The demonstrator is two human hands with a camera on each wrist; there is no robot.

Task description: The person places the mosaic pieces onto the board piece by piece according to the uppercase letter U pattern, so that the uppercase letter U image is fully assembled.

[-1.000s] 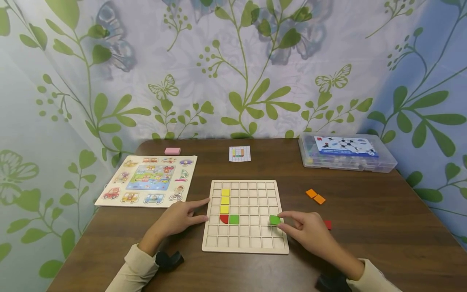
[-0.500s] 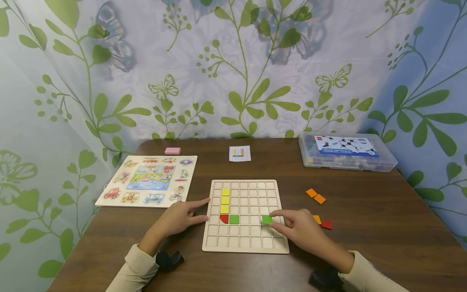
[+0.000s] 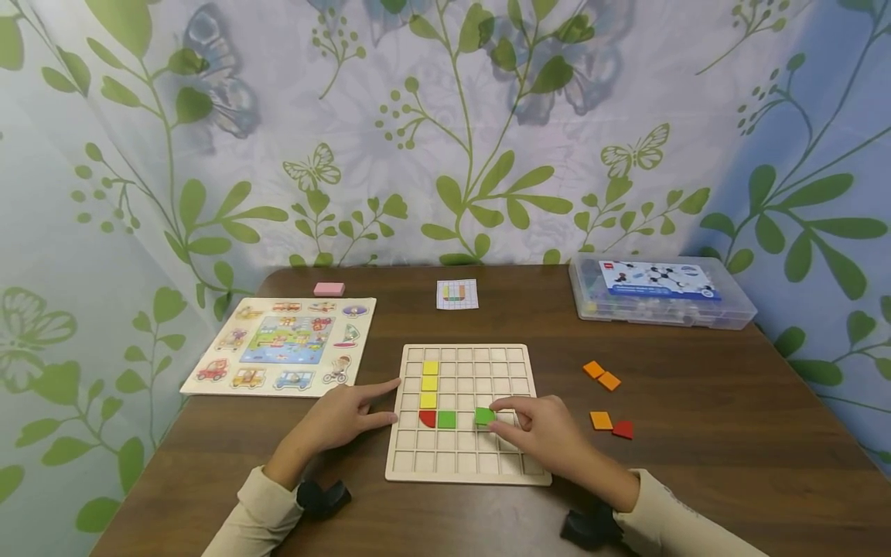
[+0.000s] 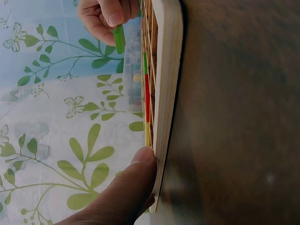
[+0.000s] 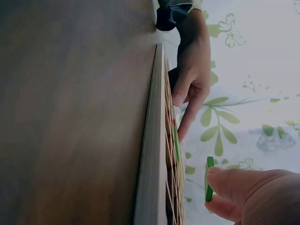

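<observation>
Pinched green tile (image 3: 483, 417) in right hand (image 3: 550, 435), left hand (image 3: 339, 416) spread against board (image 3: 446, 463), 3 orange tiles (image 3: 601, 421) rightward

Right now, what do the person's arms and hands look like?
The left sleeve and right sleeve are beige. A chunky black gadget shows beside each one. The left hand and right hand are bare.

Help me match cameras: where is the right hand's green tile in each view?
Head: held green tile below centre, slightly right.
Left wrist: held green tile near top, left of centre.
Right wrist: held green tile lower half, right of centre.
Shared landmark: wooden grid board.
</observation>
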